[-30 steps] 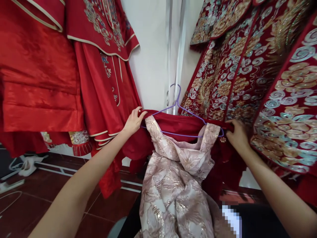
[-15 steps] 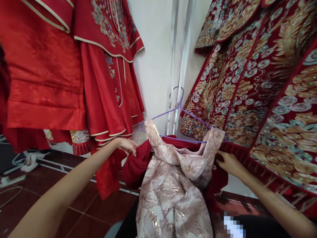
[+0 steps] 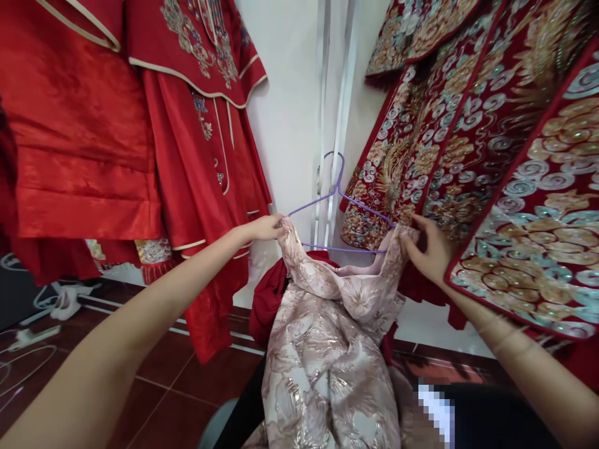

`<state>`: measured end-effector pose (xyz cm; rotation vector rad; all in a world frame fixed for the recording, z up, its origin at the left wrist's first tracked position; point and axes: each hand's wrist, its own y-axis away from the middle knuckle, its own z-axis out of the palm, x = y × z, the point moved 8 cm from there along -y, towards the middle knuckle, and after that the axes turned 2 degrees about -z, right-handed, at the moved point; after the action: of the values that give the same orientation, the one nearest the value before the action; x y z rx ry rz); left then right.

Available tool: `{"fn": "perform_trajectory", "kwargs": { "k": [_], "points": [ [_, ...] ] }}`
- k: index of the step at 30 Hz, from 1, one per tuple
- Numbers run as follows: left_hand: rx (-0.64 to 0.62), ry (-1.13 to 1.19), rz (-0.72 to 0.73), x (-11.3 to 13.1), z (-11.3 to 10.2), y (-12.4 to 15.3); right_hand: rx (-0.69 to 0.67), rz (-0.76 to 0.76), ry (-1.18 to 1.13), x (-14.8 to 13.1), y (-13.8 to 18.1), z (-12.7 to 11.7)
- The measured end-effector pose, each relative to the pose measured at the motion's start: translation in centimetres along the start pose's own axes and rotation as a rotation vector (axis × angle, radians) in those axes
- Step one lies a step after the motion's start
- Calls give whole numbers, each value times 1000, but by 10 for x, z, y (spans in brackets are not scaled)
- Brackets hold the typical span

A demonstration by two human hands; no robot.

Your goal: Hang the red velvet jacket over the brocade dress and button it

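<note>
A pale pink dress [image 3: 327,349] with a shiny gold floral pattern lies toward me over my lap, its wide straps around the ends of a purple hanger [image 3: 337,181]. My left hand [image 3: 269,228] pinches the left strap at the hanger's end. At the other end, my right hand [image 3: 430,246] has thumb and fingers closed on the right strap. Behind the dress, a dark red garment [image 3: 267,299] shows at both sides; most of it is hidden.
Red garments [image 3: 84,137] hang on the left. To the right hang heavily embroidered red garments [image 3: 468,143], close to my right forearm. White metal poles [image 3: 344,93] stand ahead. White shoes [image 3: 65,304] and cables lie at the lower left on the dark red tiled floor [image 3: 163,399].
Both hands have moved from the red garment at the dress's sides up to its straps and taken hold of them. The hanger and dress top have shifted slightly upward.
</note>
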<state>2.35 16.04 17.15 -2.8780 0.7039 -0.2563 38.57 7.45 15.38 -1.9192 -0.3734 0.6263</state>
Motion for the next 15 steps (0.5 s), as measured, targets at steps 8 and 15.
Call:
{"fn": "perform_trajectory", "kwargs": {
  "k": [8, 15],
  "points": [
    [215, -460, 88, 17, -8, 23, -15, -100, 237, -30, 19, 12],
    [272, -452, -1, 18, -10, 47, 122, -92, 150, -32, 19, -10]
  ]
}}
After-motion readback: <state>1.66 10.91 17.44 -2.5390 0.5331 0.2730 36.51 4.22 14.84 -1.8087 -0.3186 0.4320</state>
